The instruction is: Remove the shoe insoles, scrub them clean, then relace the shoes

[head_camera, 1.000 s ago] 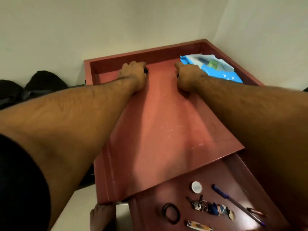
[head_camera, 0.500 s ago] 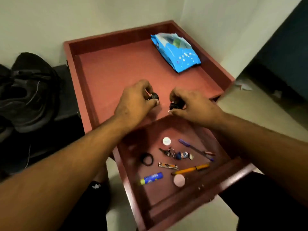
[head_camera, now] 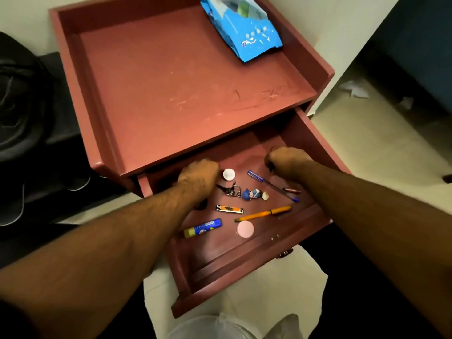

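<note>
Both hands are down inside the open drawer [head_camera: 315, 143] of the red bench [head_camera: 171, 81], fingers curled under into fists. Left hand [head_camera: 199, 177] sits near the drawer's back left, just beside a small white cap [head_camera: 229, 174]. Right hand [head_camera: 286, 159] is toward the back right, close to the tip of a blue pen [head_camera: 271, 185]. They're well apart from each other. Honestly can't tell if either one is clutching anything, since the fingers are tucked out of sight and the whole shot is a bit blurry.

Stuff lying in the drawer between and in front of the hands: a keyring with a little blue figure [head_camera: 253, 194], a nail clipper [head_camera: 230, 209], an orange pen [head_camera: 263, 213], a blue and yellow tube [head_camera: 203, 227] and a round pink disc [head_camera: 245, 229]. Something dark peeks out just under the left wrist, too hidden to name.

Up on the bench top, in the far right corner, there's a blue wipes packet [head_camera: 244, 33] lying flat, well away from the hands.

As for the shoes: a dark shoe [head_camera: 14, 104] sits off to the left of the bench, on a low black surface against the wall, nowhere near the hands. Can't make out laces or insoles from here, it's too dark.
</note>
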### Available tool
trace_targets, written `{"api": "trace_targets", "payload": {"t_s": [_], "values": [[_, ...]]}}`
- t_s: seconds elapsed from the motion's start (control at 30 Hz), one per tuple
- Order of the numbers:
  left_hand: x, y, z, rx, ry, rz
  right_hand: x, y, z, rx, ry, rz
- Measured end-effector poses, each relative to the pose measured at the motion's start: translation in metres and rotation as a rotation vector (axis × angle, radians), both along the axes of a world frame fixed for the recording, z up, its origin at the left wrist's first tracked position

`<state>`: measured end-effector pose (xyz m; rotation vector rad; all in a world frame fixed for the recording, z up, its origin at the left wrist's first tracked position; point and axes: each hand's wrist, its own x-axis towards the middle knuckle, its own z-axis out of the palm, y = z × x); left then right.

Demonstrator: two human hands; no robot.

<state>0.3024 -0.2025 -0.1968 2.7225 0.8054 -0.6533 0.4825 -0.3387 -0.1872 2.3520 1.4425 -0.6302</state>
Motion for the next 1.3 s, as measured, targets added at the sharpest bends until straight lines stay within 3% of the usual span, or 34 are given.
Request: {"api": "trace_targets", "payload": {"t_s": [0.13, 0.23, 0.4, 0.53, 0.6, 0.73, 0.83, 0.93, 1.07, 1.17, 1.3], "values": [[0.007, 0.013, -0.009, -0.016, 0.004, -0.027, -0.001, 0.0, -0.012, 0.027, -0.071, -0.022], [0.0, 0.016, -0.002, -0.033, 0.029, -0.086, -0.009, 0.003, 0.012, 0.018, -0.072, -0.033], [-0.019, 0.006, 0.031, -0.005, -0.074, -0.116, -0.062, -0.01, 0.091, 0.086, 0.249, 0.123], [-0.051, -0.021, 0.057, -0.066, -0.06, -0.15, -0.131, -0.052, 0.12, -0.102, 0.534, 0.206], [-0.075, -0.034, 0.064, -0.068, -0.066, -0.159, -0.147, -0.06, 0.113, -0.102, 0.48, 0.263], [-0.122, -0.048, 0.069, -0.054, -0.201, -0.114, -0.155, -0.057, 0.11, 0.045, 0.181, 0.379], [-0.15, -0.044, 0.074, 0.006, -0.262, -0.075, -0.154, -0.048, 0.115, 0.113, 0.089, 0.351], [-0.173, -0.032, 0.078, 0.193, -0.224, -0.06, -0.155, -0.025, 0.117, 0.223, 0.025, 0.309], [-0.19, -0.017, 0.083, 0.25, -0.191, 0.064, -0.16, 0.02, 0.109, 0.305, -0.128, 0.261], [-0.2, -0.005, 0.09, 0.265, -0.13, 0.207, -0.169, 0.05, 0.11, 0.251, -0.143, 0.168], [-0.211, -0.002, 0.112, 0.236, -0.1, 0.285, -0.196, 0.074, 0.119, 0.188, -0.029, 0.102]]}}
